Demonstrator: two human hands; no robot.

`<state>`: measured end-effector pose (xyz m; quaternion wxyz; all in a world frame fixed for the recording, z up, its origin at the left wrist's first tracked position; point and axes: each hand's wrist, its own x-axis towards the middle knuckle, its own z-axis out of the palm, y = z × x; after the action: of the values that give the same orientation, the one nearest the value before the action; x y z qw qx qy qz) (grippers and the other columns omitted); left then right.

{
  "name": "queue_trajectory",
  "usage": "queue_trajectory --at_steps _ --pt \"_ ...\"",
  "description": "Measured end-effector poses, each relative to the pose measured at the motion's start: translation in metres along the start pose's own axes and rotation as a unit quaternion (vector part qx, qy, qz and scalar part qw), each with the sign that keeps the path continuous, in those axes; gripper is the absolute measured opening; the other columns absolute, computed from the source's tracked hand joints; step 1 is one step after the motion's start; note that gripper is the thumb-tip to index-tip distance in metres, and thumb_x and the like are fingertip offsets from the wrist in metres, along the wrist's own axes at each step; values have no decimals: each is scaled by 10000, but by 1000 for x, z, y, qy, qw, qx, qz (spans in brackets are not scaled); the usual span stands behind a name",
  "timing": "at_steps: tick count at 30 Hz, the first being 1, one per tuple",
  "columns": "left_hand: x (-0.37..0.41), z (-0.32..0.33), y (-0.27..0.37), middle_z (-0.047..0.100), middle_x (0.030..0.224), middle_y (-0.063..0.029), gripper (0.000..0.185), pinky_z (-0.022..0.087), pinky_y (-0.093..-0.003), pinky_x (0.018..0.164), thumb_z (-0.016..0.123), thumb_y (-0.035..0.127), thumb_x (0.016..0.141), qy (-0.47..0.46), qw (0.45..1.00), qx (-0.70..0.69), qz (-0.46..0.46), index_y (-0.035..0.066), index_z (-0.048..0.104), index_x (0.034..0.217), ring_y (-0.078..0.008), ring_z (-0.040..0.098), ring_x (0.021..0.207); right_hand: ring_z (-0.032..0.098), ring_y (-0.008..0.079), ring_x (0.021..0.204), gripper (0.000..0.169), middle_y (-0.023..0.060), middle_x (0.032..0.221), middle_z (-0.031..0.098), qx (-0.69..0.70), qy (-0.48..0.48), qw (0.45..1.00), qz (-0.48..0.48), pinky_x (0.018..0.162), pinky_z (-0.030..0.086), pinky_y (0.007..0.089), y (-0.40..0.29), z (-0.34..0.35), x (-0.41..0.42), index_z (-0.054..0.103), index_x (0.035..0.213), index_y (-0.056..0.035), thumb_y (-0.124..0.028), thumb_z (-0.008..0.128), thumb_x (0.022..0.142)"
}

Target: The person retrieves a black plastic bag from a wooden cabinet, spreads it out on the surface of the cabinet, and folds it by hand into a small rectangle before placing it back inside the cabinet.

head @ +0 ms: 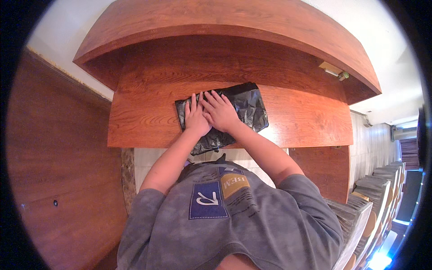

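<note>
A black plastic bag lies flattened and creased on the wooden desk, its lower corner hanging past the front edge. My left hand rests palm down on the bag's left part, fingers extended and pointing away from me. Beside it, my right hand also presses flat on the bag, its fingers spread a little. The two hands touch along the thumbs, where the right slightly overlaps the left. Neither hand is curled around anything. Whatever lies beneath the palms is hidden.
A raised wooden ledge curves over the desk's back. Under its right end are a small white item and a greenish one. A brown wooden door or panel stands at left. Several covered tables line the right.
</note>
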<state>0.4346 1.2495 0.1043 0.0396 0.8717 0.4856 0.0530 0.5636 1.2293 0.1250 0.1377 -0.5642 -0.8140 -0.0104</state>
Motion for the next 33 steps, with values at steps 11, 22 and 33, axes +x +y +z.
queue_trajectory --at_steps 11,22,33 --pt "-9 6 -9 248 1470 -114 656 155 -460 1089 472 522 852 52 998 -34 -20 189 331 1400 -299 196 1362 210 264 1365 541 104 1473 249 -51 -43 983 171 1097 181 444 71 9 -18 342 1389 -198 -438 407 909" --pt "-22 6 -41 233 1479 -104 756 140 -480 1098 443 556 852 42 993 -7 -110 62 284 1403 -270 188 1370 202 253 1368 546 77 1478 241 -46 -38 976 209 1104 184 422 100 7 -29 319 1398 -189 -442 364 916" --pt "-31 -11 -50 120 1504 -144 821 96 -473 1109 398 581 864 -43 987 15 -152 1 209 1414 -319 99 1387 232 268 1354 547 93 1461 274 -89 -65 979 172 1085 211 455 132 -5 -19 310 1400 -182 -438 365 920"
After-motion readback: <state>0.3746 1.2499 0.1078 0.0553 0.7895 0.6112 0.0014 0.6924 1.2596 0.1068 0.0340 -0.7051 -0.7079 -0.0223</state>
